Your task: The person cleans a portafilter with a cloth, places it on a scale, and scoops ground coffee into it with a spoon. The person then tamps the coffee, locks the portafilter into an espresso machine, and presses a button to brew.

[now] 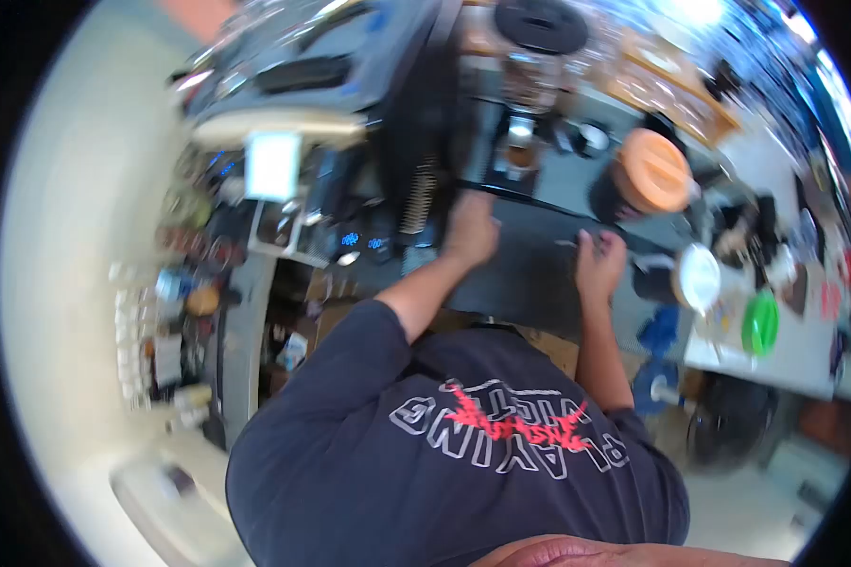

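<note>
My left hand [473,230] is over the dark counter [537,269], beside a black machine [416,123] with a coiled part. Its fingers are blurred, so their grip cannot be made out. To the right, my right hand [600,262] is raised over the counter with its fingers drawn together. A thin pale piece shows by the fingertips, too small to name. An orange-lidded container [652,172] stands beyond this hand, and a round white lid or cup [697,277] is to its right.
A grinder-like machine [529,80] stands at the back. Digital scales or timers [361,241] glow blue left of my left hand. On the white table [794,364] at right lies a green round item [760,323]. Shelves with small cups [134,345] line the left wall.
</note>
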Demonstrator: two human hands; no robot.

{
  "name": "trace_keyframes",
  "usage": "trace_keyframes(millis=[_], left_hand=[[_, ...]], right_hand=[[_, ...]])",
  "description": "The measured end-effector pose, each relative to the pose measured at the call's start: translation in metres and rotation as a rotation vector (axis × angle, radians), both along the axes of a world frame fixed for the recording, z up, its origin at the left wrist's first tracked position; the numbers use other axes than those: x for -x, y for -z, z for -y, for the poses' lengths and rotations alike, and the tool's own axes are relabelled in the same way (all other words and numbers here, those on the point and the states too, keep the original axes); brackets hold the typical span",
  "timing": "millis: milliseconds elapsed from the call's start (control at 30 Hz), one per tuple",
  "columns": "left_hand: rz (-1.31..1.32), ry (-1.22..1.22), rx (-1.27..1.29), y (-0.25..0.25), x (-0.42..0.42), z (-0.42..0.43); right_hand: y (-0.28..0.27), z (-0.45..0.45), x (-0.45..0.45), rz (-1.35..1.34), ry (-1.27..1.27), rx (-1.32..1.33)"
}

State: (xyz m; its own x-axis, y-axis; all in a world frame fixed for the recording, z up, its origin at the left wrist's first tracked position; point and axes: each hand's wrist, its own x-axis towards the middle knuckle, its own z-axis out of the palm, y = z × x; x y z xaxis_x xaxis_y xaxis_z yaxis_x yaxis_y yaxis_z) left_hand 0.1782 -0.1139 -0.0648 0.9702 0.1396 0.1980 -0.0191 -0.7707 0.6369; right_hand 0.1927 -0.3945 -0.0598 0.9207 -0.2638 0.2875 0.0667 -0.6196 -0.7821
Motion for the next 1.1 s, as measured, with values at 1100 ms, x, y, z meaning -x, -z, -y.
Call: trace_keyframes(millis=[1100], left_hand=[[-0.377, 0.101, 0.542, -0.012, 0.229, -0.206]], right_hand=[[0.025, -0.251, 0.148, -0.69, -0.824, -0.465]])
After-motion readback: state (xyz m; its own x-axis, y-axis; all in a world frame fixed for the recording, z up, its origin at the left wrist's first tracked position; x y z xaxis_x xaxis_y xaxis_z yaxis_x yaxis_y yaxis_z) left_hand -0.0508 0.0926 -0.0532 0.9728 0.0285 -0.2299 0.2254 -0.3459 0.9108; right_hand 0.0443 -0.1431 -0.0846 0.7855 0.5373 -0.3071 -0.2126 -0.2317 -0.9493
